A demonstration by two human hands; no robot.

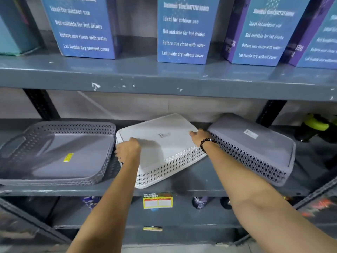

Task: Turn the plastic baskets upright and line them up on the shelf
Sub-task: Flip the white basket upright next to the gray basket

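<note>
Your left hand point(128, 149) and right hand point(199, 136) grip opposite ends of the white basket point(160, 143), lying bottom-up mid-shelf point(200, 177) between an upright grey basket point(60, 152) and an overturned one point(255, 145); flipping it likely comes next.

Bare forearms, black beaded bracelet point(207, 144) on right wrist

I can read white words on the blue boxes point(182, 31) on the top shelf: "Ideal for outdoor use", "Not suitable for hot drinks", "Before use rinse with water", "Let inside dry without cover". A yellow tag point(158, 200) on the edge of the lower shelf says "SUPER MARKET". The stickers on the baskets are too small to read.
</note>
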